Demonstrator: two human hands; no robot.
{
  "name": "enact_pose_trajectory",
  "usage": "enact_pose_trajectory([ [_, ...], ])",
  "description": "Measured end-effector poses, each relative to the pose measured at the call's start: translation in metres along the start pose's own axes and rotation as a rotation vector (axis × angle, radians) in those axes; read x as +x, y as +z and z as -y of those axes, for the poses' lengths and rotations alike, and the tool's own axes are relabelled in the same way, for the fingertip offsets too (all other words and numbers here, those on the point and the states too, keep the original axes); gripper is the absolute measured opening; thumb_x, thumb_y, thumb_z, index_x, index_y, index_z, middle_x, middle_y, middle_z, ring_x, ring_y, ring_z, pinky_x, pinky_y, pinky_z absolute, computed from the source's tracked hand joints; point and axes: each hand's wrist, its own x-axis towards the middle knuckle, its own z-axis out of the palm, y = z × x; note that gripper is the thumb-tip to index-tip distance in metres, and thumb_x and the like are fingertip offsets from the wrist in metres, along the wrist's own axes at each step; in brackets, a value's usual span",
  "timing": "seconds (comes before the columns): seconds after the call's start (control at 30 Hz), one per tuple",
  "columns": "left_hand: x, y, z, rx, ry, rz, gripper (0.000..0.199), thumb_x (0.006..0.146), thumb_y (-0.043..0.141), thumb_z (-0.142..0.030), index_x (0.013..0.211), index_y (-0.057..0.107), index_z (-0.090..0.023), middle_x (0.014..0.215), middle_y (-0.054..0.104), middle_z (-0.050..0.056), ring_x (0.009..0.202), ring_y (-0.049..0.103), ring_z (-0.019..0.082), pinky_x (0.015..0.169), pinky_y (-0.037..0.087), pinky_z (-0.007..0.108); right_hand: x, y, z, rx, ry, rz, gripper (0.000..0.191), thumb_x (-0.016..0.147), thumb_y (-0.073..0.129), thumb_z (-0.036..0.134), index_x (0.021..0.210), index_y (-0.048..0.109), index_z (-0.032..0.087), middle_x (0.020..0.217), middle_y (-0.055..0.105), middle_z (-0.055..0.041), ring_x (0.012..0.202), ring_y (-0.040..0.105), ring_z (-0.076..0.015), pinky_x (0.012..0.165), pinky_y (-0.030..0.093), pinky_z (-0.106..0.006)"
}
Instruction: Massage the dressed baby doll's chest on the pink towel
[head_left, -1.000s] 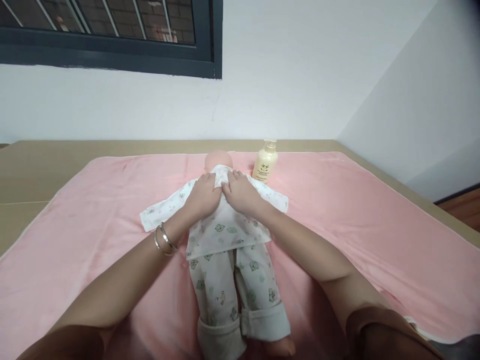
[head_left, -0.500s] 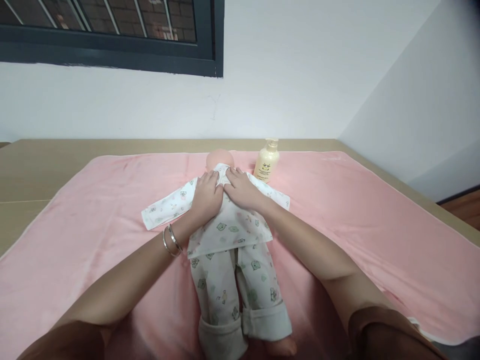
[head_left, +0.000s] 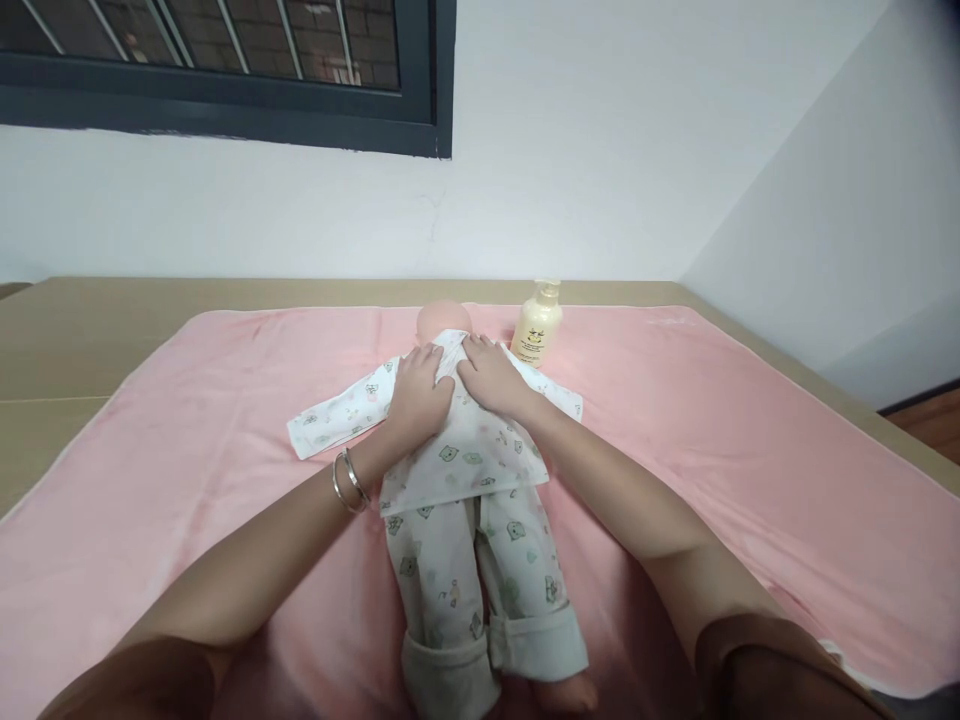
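A baby doll (head_left: 442, 318) lies on a pink blanket, its head away from me and its face out of sight. It wears a white patterned top (head_left: 469, 460) and matching trousers (head_left: 435, 575) with turned-up cuffs. My left hand (head_left: 420, 393) rests flat on the left side of the doll's upper back, fingers stretched forward. On the right side lies my right hand (head_left: 491, 375), also flat with fingers extended. Both thumbs point inward near the middle of the top. A foot shows below the right cuff.
A pale yellow pump bottle (head_left: 538, 325) stands just right of the doll's head. The pink blanket (head_left: 712, 450) covers most of the wooden table (head_left: 67, 340). Behind are a white wall (head_left: 562, 180) and a dark window frame (head_left: 442, 90).
My hands stay on the doll's upper back, their fingers having shifted slightly outward from the middle. The whole view has shifted a little.
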Motion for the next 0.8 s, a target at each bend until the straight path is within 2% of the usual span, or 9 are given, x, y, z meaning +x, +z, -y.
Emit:
enact_pose_trajectory([
  [0.17,0.012,-0.002,0.012,-0.227,-0.019,-0.066,0.057,0.075,0.041,-0.022,0.126,0.065,-0.014,0.137,0.064,0.011,0.130,0.054,0.029,0.119,0.037,0.047,-0.023,0.005,0.021,-0.108,-0.068,0.027,0.069,0.096,0.035,0.029,0.157,0.025,-0.003,0.164,0.026,-0.0244,0.154,0.020,-0.0377,0.126,0.019,-0.052],
  [0.33,0.011,0.004,0.019,-0.342,-0.031,-0.133,0.055,0.077,0.038,-0.021,0.123,0.068,-0.019,0.139,0.064,0.007,0.132,0.054,0.025,0.119,0.038,0.044,-0.025,0.001,0.022,-0.057,-0.078,0.045,0.068,0.097,0.033,0.031,0.158,0.026,0.000,0.165,0.026,-0.0216,0.154,0.021,-0.0354,0.126,0.022,-0.050],
  [0.53,0.010,0.009,0.020,-0.219,-0.042,-0.146,0.056,0.083,0.037,-0.023,0.133,0.062,-0.016,0.147,0.058,0.008,0.142,0.046,0.025,0.126,0.028,0.047,-0.007,0.002,0.009,0.011,-0.025,-0.007,0.060,0.097,0.029,0.026,0.152,0.038,0.003,0.163,0.033,-0.0187,0.153,0.027,-0.0325,0.125,0.021,-0.051],
  [0.7,0.005,0.009,0.013,-0.092,-0.004,-0.129,0.055,0.090,0.035,-0.025,0.138,0.057,-0.011,0.147,0.056,0.013,0.141,0.046,0.028,0.124,0.029,0.050,-0.001,0.003,0.003,0.021,-0.024,-0.022,0.057,0.098,0.029,0.027,0.148,0.043,0.004,0.161,0.035,-0.0185,0.152,0.029,-0.0322,0.125,0.020,-0.051],
  [0.8,-0.002,0.009,0.006,0.033,0.020,-0.111,0.055,0.094,0.033,-0.027,0.142,0.052,-0.007,0.151,0.051,0.018,0.145,0.041,0.033,0.124,0.027,0.054,0.003,0.000,-0.001,0.035,-0.059,-0.011,0.055,0.097,0.030,0.026,0.145,0.047,0.004,0.158,0.040,-0.0194,0.149,0.034,-0.0313,0.123,0.024,-0.050],
])
